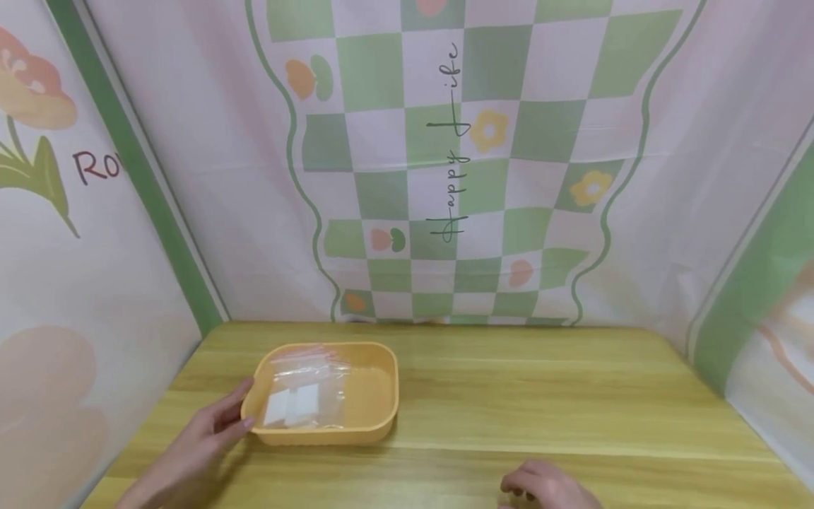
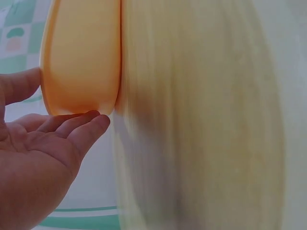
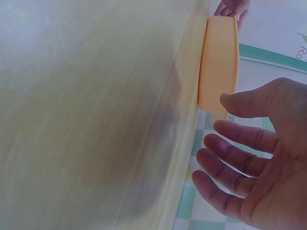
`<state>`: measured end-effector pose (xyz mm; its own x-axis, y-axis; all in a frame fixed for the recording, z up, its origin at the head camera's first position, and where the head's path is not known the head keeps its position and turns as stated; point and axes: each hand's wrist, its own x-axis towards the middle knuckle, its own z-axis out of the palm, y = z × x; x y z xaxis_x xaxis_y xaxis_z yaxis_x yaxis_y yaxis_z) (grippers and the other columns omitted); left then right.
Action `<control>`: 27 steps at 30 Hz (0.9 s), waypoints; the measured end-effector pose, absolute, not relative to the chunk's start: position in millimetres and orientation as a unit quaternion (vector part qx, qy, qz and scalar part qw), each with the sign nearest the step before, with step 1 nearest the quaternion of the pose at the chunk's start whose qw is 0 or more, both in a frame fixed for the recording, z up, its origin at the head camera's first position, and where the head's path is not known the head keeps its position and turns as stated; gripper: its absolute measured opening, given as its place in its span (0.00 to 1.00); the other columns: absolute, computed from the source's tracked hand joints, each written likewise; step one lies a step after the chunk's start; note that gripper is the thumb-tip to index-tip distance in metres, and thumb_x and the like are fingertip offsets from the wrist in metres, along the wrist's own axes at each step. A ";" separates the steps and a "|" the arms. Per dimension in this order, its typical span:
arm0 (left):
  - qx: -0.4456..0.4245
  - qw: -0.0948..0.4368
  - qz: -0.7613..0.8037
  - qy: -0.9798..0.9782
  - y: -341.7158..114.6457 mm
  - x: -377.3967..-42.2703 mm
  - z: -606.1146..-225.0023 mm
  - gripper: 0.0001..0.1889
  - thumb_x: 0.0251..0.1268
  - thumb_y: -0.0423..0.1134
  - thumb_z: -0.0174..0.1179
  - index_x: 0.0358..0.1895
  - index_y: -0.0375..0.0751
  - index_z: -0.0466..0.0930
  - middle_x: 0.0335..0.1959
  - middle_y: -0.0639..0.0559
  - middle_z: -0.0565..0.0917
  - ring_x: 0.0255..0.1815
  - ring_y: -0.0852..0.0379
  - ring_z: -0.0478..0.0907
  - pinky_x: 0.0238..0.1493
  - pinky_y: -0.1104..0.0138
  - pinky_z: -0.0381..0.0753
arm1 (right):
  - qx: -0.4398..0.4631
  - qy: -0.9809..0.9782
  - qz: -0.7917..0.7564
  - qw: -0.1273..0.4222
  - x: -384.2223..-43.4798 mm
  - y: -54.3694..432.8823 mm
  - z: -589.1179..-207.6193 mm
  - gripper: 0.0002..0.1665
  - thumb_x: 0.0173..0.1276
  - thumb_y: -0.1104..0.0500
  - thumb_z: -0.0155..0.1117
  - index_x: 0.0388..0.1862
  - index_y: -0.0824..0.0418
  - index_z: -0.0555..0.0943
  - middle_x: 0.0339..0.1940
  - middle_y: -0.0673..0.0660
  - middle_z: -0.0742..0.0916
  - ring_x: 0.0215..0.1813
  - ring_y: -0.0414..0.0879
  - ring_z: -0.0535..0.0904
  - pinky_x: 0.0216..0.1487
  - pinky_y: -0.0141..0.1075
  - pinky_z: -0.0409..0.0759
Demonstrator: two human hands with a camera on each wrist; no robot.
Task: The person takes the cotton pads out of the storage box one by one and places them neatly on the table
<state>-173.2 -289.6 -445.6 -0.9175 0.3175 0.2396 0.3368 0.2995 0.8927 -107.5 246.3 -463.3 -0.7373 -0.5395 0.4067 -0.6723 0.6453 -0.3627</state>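
Note:
A yellow-orange plastic basket (image 1: 365, 396) stands on the left half of the wooden table. Inside lie clear zip bags (image 1: 331, 399) with white flat pieces (image 1: 292, 404) in or under them; which, I cannot tell. My left hand (image 1: 206, 435) touches the basket's left end. In the left wrist view its fingers (image 2: 81, 132) lie extended against the end wall, with the thumb beside the rim. My right hand (image 3: 268, 163) is above the table near its front edge, to the right of the basket. Its fingers are loosely bent and spread, holding nothing.
The wooden table (image 1: 540, 396) runs beneath both hands. A fabric backdrop (image 1: 375, 191) with green checks and lettering hangs behind the table's far edge. Printed side panels (image 1: 38, 283) border the table on the left and right.

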 end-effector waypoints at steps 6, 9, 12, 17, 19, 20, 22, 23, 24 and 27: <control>-0.202 -0.004 -0.562 -0.802 -282.1 -174.7 -444.8 0.36 0.78 0.28 0.57 0.78 0.17 0.49 0.71 0.16 0.65 0.60 0.68 0.79 0.59 0.77 0.77 | 0.352 -0.894 0.258 0.100 -108.1 249.7 -461.3 0.14 0.62 0.50 0.80 0.40 0.56 0.87 0.34 0.37 0.83 0.35 0.27 0.75 0.28 0.28 0.79; -0.199 -0.006 -0.564 -0.802 -278.3 -174.4 -444.3 0.36 0.78 0.28 0.58 0.78 0.17 0.49 0.70 0.16 0.66 0.59 0.67 0.80 0.59 0.77 0.77 | 0.346 -0.897 0.259 0.091 -107.4 249.7 -460.2 0.13 0.64 0.51 0.79 0.40 0.56 0.87 0.34 0.36 0.82 0.35 0.27 0.74 0.28 0.28 0.78; -0.195 -0.010 -0.562 -0.804 -274.5 -174.5 -443.8 0.36 0.78 0.29 0.58 0.78 0.17 0.49 0.71 0.17 0.66 0.59 0.67 0.80 0.60 0.77 0.77 | 0.338 -0.900 0.261 0.084 -106.4 249.5 -459.5 0.11 0.65 0.51 0.78 0.40 0.56 0.87 0.34 0.35 0.82 0.34 0.27 0.74 0.27 0.28 0.78; -0.200 -0.024 -0.560 -0.804 -269.6 -174.1 -443.9 0.37 0.79 0.31 0.58 0.79 0.17 0.47 0.73 0.18 0.62 0.60 0.68 0.79 0.61 0.76 0.75 | 0.347 -0.892 0.277 0.081 -107.1 248.1 -456.6 0.10 0.66 0.54 0.77 0.40 0.57 0.87 0.33 0.36 0.82 0.34 0.27 0.74 0.26 0.28 0.77; -0.208 -0.024 -0.556 -0.805 -267.9 -173.7 -443.5 0.37 0.79 0.31 0.58 0.78 0.17 0.46 0.73 0.17 0.61 0.60 0.69 0.78 0.61 0.76 0.75 | 0.354 -0.887 0.287 0.079 -106.9 246.8 -454.5 0.10 0.67 0.54 0.76 0.41 0.58 0.87 0.34 0.36 0.83 0.34 0.27 0.75 0.26 0.28 0.77; -0.212 -0.024 -0.553 -0.805 -267.1 -173.6 -443.1 0.37 0.80 0.31 0.57 0.78 0.16 0.46 0.73 0.17 0.61 0.60 0.69 0.78 0.61 0.76 0.76 | 0.354 -0.885 0.292 0.075 -106.9 246.0 -453.1 0.10 0.67 0.55 0.76 0.41 0.59 0.87 0.34 0.36 0.83 0.34 0.27 0.75 0.26 0.28 0.77; -0.212 -0.029 -0.555 -0.804 -265.5 -173.2 -442.5 0.37 0.80 0.31 0.57 0.78 0.17 0.46 0.73 0.17 0.61 0.60 0.69 0.78 0.61 0.77 0.76 | 0.355 -0.884 0.298 0.067 -106.8 244.1 -450.2 0.10 0.67 0.56 0.76 0.42 0.59 0.88 0.34 0.36 0.83 0.34 0.27 0.75 0.26 0.28 0.76; -0.214 -0.029 -0.555 -0.803 -264.5 -173.2 -442.6 0.37 0.80 0.31 0.57 0.78 0.17 0.46 0.73 0.17 0.61 0.60 0.69 0.78 0.61 0.76 0.76 | 0.350 -0.885 0.302 0.054 -106.8 243.7 -448.5 0.10 0.67 0.56 0.76 0.42 0.60 0.88 0.34 0.36 0.83 0.34 0.27 0.75 0.27 0.28 0.76; -0.213 -0.032 -0.558 -0.802 -263.4 -173.3 -442.5 0.37 0.80 0.31 0.57 0.79 0.17 0.46 0.73 0.17 0.61 0.60 0.69 0.78 0.61 0.76 0.76 | 0.346 -0.887 0.303 0.044 -106.9 243.2 -447.0 0.10 0.67 0.56 0.76 0.42 0.60 0.88 0.34 0.36 0.83 0.34 0.27 0.75 0.27 0.29 0.76; -0.210 -0.035 -0.561 -0.800 -259.6 -173.2 -443.0 0.37 0.80 0.32 0.57 0.79 0.18 0.46 0.74 0.18 0.60 0.61 0.68 0.78 0.61 0.76 0.76 | 0.340 -0.890 0.303 0.028 -108.7 242.8 -445.6 0.09 0.67 0.56 0.76 0.41 0.60 0.88 0.33 0.36 0.83 0.33 0.28 0.75 0.27 0.29 0.76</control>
<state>-173.2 -259.6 -443.0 -0.9095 0.3748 0.1801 0.2970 0.2824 0.9122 -108.7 242.8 -445.6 -0.7675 -0.5876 0.2562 -0.6218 0.5851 -0.5207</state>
